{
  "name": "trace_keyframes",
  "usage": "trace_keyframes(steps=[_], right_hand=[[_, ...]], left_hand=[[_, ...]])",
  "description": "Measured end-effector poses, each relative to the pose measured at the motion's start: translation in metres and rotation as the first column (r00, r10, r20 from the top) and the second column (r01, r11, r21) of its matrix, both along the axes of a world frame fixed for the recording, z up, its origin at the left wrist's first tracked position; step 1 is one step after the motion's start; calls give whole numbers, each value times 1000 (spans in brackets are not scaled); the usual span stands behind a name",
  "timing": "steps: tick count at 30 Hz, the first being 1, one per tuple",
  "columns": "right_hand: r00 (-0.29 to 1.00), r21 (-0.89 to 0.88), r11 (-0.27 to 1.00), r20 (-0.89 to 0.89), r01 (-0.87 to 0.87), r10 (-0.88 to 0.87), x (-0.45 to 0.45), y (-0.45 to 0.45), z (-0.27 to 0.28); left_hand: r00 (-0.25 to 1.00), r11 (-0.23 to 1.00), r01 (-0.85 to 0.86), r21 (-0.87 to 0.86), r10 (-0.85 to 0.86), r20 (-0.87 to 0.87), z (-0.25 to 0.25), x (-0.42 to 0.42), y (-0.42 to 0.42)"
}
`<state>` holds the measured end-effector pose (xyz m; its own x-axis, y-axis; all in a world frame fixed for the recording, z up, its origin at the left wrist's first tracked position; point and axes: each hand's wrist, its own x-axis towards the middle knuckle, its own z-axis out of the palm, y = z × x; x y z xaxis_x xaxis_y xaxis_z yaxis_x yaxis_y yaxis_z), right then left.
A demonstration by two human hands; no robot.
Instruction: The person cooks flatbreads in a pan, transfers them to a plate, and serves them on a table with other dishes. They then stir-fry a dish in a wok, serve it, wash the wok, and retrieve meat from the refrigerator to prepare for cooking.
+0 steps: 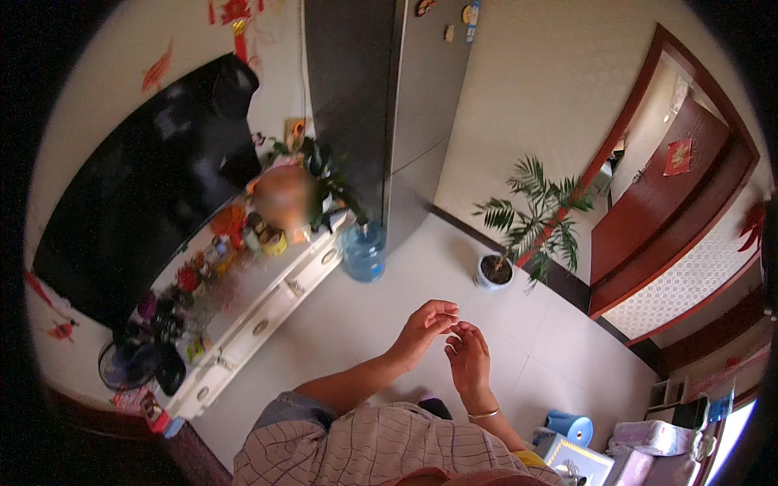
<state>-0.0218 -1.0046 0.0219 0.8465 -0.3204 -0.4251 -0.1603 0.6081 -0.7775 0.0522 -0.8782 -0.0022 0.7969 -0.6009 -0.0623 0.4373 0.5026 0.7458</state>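
Note:
My left hand [422, 331] and my right hand [471, 358] are raised in front of my chest, above the tiled floor [316, 358]. Their fingertips meet or nearly meet, with the fingers bent. Whether something small or thin is pinched there cannot be made out. A bracelet [484, 415] circles my right wrist. Below the hands is the checked cloth [358, 449] of the clothing on my torso.
A white low cabinet [258, 328] bearing flowers and ornaments runs along the left, below a black television [152, 176]. Beyond stand a blue water bottle [364, 255], a grey refrigerator [422, 121] and a potted palm [495, 270]. A blue cylindrical object [568, 427] is at lower right.

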Motion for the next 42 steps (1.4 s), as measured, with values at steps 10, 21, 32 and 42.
trace_keyframes(steps=[10, 21, 32, 42], right_hand=[[956, -163, 949, 72, -271, 285, 100, 13, -3], [484, -897, 294, 107, -329, 868, 305, 77, 43], [362, -305, -396, -164, 866, 918, 452, 111, 97], [237, -295, -297, -224, 908, 945, 443, 143, 106]], left_hand=[[944, 946, -324, -31, 321, -79, -18, 58, 26], [689, 680, -712, -174, 725, 16, -19, 193, 56], [414, 418, -908, 30, 882, 226, -39, 313, 54], [446, 454, -889, -55, 888, 113, -50, 295, 70]])
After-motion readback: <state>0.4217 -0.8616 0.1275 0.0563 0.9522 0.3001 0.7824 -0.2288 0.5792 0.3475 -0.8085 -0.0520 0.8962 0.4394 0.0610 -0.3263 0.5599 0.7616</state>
